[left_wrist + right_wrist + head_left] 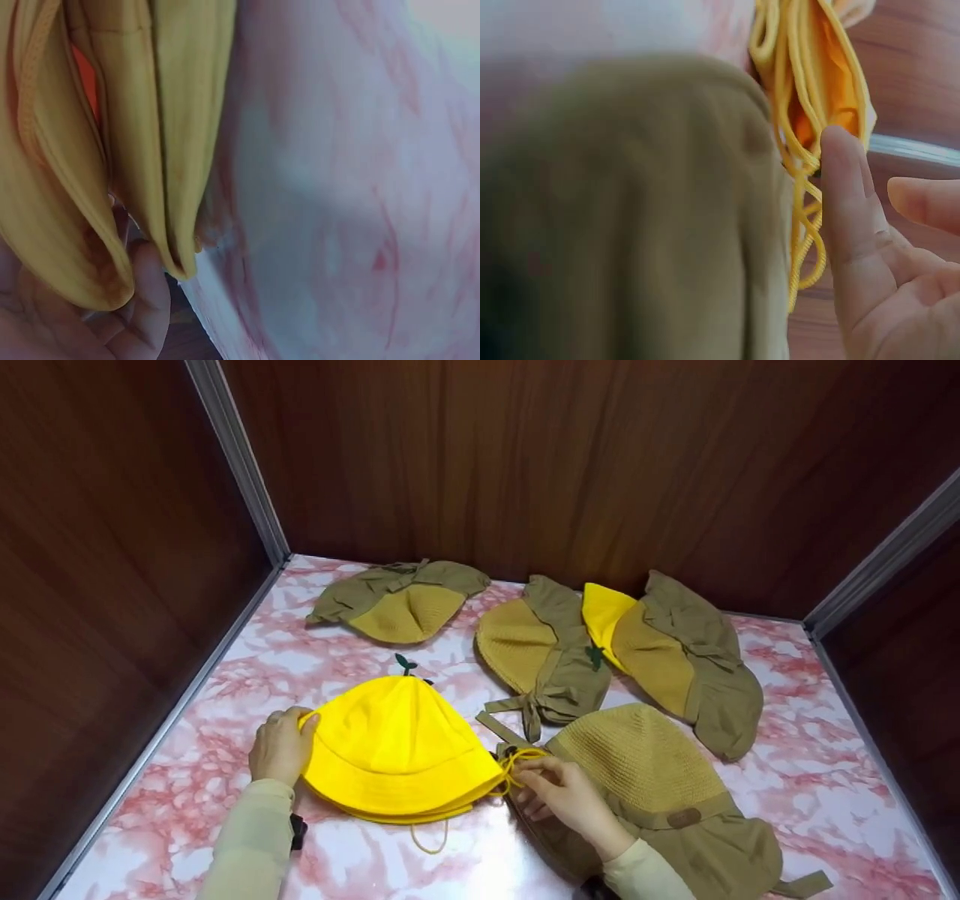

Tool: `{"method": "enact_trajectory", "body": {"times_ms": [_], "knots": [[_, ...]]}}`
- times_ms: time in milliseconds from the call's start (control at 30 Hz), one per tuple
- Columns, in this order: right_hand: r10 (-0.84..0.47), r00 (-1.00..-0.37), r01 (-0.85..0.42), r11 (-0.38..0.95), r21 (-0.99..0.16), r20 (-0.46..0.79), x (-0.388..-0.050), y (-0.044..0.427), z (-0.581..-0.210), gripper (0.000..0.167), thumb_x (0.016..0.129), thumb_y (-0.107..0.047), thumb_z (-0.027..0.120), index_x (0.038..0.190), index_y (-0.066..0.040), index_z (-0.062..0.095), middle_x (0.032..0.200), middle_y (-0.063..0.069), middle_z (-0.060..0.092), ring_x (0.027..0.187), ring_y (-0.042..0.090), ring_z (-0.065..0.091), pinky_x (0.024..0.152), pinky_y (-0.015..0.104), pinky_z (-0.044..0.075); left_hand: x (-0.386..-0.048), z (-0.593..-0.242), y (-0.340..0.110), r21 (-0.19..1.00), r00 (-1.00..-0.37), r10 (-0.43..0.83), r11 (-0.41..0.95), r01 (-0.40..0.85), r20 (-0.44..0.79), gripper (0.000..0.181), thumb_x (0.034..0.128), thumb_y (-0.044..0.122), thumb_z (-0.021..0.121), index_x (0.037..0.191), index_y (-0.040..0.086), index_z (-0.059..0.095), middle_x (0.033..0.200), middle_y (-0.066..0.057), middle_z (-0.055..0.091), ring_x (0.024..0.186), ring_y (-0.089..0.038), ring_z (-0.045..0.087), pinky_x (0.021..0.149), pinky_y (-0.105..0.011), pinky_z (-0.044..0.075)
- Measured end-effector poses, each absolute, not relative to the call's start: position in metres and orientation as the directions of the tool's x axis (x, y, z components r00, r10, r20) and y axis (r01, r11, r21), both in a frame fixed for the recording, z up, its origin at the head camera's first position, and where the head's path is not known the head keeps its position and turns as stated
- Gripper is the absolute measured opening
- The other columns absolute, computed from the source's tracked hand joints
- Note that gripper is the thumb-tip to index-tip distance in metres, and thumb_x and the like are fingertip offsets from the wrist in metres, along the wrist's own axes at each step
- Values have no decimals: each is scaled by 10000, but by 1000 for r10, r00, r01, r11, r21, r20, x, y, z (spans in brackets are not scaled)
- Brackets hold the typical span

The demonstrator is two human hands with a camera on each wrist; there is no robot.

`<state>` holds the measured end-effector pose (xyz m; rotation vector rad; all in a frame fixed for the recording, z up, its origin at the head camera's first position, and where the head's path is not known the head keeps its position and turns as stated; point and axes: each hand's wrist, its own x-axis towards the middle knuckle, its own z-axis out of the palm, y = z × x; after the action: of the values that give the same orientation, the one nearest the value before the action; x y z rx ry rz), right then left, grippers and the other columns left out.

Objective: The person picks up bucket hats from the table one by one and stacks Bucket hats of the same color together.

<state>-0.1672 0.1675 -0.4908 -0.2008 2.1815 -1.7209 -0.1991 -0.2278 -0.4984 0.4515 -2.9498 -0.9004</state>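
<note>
A folded yellow hat (pixel 397 742) with a green sprout on top (pixel 406 664) lies at centre left. My left hand (pixel 281 746) grips its left end; in the left wrist view, fingers (pixel 150 300) curl at the folded brim (pixel 176 150). My right hand (pixel 566 802) is at the hat's right corner, beside a yellow cord (pixel 510 771). The right wrist view shows the right hand (pixel 892 277) with thumb and fingers apart, a fingertip against the yellow edge, and cord loops (pixel 810 247) hanging beside it.
A tan and olive hat (pixel 645 757) lies partly under my right forearm. Behind are more such hats (pixel 409 611), (pixel 517 641), (pixel 667 660), one overlapping another yellow hat (pixel 604 615). Brown wood panels (pixel 525 472) enclose the marbled pink tabletop (pixel 202 742) at the back and sides.
</note>
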Motion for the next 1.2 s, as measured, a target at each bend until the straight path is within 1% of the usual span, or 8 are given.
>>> {"method": "enact_trajectory", "body": {"times_ms": [233, 400, 567, 700, 900, 1033, 1133, 1200], "knots": [[-346, -922, 93, 241, -966, -175, -166, 172, -483, 333, 998, -136, 578, 1190, 136, 593, 825, 135, 706, 617, 156, 655, 595, 323, 597, -201, -499, -227, 523, -958, -284, 812, -260, -36, 410, 1040, 320, 493, 1318, 33, 587, 1308, -279, 528, 1171, -497, 482, 911, -646, 470], [-351, -921, 73, 274, -959, -171, -165, 173, -478, 308, 996, -130, 578, 1146, 138, 603, 821, 123, 705, 632, 153, 650, 592, 290, 585, -200, -497, -221, 486, -952, -301, 841, -238, 55, 347, 1019, 287, 544, 1262, 52, 624, 1276, -281, 542, 1132, -504, 444, 901, -627, 427], [-366, -919, 36, 293, -956, -147, -166, 175, -472, 277, 991, -88, 571, 1103, 164, 601, 841, 202, 708, 659, 153, 655, 603, 274, 584, -201, -489, -211, 454, -942, -311, 862, -225, 124, 300, 997, 252, 588, 1239, 84, 642, 1252, -252, 546, 1131, -480, 434, 884, -608, 375], [-380, -917, 5, 287, -958, -119, -168, 177, -466, 270, 974, -58, 584, 1085, 188, 603, 864, 254, 703, 661, 137, 657, 610, 250, 580, -202, -482, -201, 482, -946, -283, 858, -177, 156, 273, 987, 233, 605, 1212, 90, 661, 1221, -227, 573, 1119, -458, 459, 868, -574, 400], [-404, -902, 89, 171, -981, -153, -172, 184, -455, 322, 956, -77, 621, 1126, 194, 588, 879, 142, 730, 697, 131, 692, 682, 280, 603, -203, -473, -181, 590, -953, -243, 802, -92, 182, 242, 964, 210, 639, 1138, 52, 698, 1062, -185, 644, 1027, -412, 535, 858, -513, 455], [-372, -918, 118, 77, -990, -139, -176, 189, -449, 209, 943, -78, 636, 1085, 76, 652, 876, 81, 745, 755, 173, 727, 727, 321, 609, -201, -469, -165, 686, -957, -231, 726, -48, 178, 209, 957, 193, 645, 1078, 37, 715, 984, -149, 657, 978, -354, 576, 870, -467, 475], [-295, -947, 135, -6, -991, -127, -180, 192, -447, 105, 937, -59, 636, 1026, -50, 692, 863, 61, 739, 768, 193, 725, 747, 344, 609, -200, -466, -153, 742, -962, -213, 670, -16, 172, 205, 960, 195, 644, 1064, 38, 722, 975, -128, 671, 934, -303, 599, 858, -431, 488], [-220, -967, 147, -78, -986, -126, -182, 194, -447, 106, 934, -34, 627, 981, -93, 703, 838, 54, 737, 748, 191, 717, 742, 345, 608, -201, -463, -145, 784, -965, -201, 621, 7, 168, 206, 959, 196, 648, 1062, 37, 727, 979, -124, 686, 912, -285, 608, 850, -408, 493]]}}
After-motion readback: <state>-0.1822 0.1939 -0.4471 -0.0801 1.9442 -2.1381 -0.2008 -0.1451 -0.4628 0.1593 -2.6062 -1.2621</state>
